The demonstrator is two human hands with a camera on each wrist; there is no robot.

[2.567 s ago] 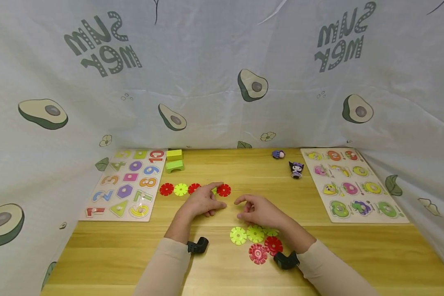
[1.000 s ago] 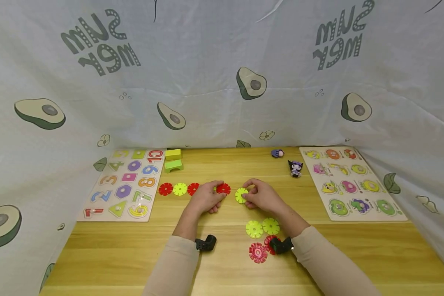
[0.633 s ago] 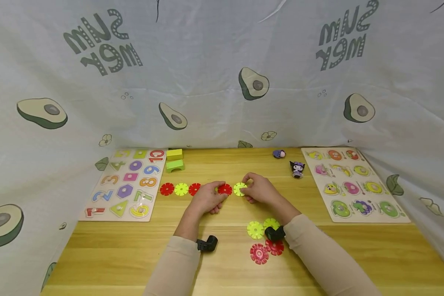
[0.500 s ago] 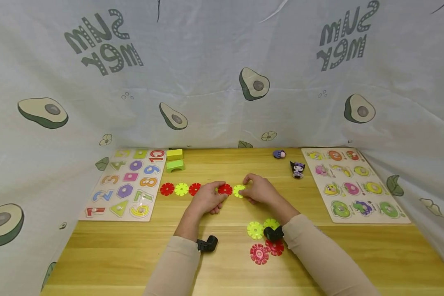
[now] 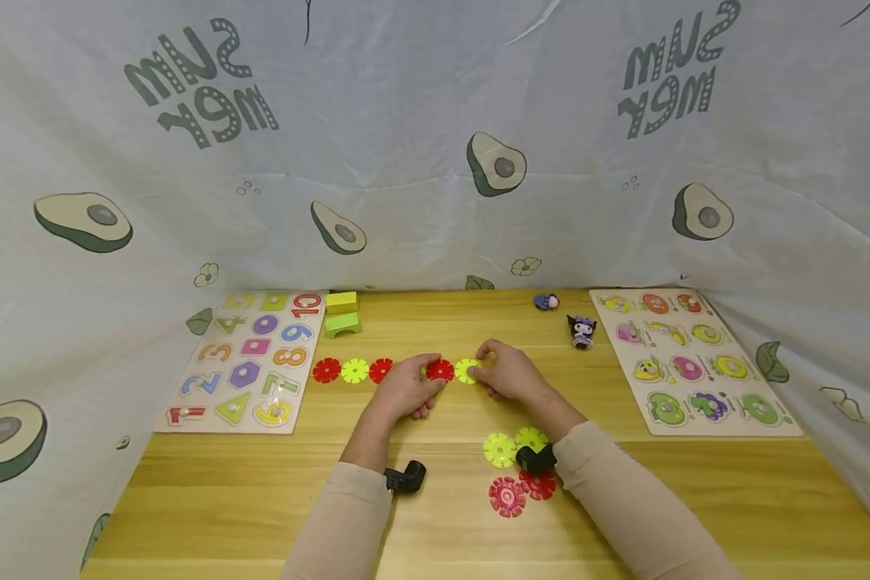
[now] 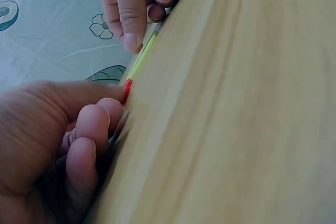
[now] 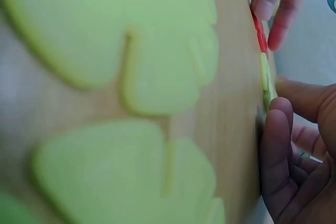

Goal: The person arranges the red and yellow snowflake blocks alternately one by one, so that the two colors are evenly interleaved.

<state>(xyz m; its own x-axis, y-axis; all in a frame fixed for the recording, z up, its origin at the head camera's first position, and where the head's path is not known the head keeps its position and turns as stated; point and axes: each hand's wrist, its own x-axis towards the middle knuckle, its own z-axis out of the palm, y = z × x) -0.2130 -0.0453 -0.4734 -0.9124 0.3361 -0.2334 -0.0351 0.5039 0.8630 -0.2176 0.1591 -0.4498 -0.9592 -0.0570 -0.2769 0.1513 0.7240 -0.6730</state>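
Observation:
In the head view, flat notched snowflake discs, red and yellow by turns, lie in a row on the wooden table. A red snowflake disc [image 5: 440, 370] near the right end is held by its edges between thumb and index finger of my left hand [image 5: 403, 388], which covers part of the row. My right hand [image 5: 513, 373] pinches the yellow snowflake disc [image 5: 466, 370] at the row's right end. In the right wrist view the yellow disc [image 7: 264, 72] meets the red disc [image 7: 260, 33] edge to edge; whether their notches interlock cannot be told.
Loose yellow discs [image 5: 499, 450] and red discs [image 5: 507, 496] lie nearer me, partly under the right wrist camera [image 5: 536, 459]. A number puzzle board [image 5: 174, 387] stands left, a fruit puzzle board [image 5: 652, 395] right. Toy blocks [image 5: 343, 324] and a small figurine [image 5: 582, 331] sit behind.
My right hand has brought a yellow disc up from the loose pile and moved it left against the red disc. The left hand has closed its thumb toward the red disc and stayed there.

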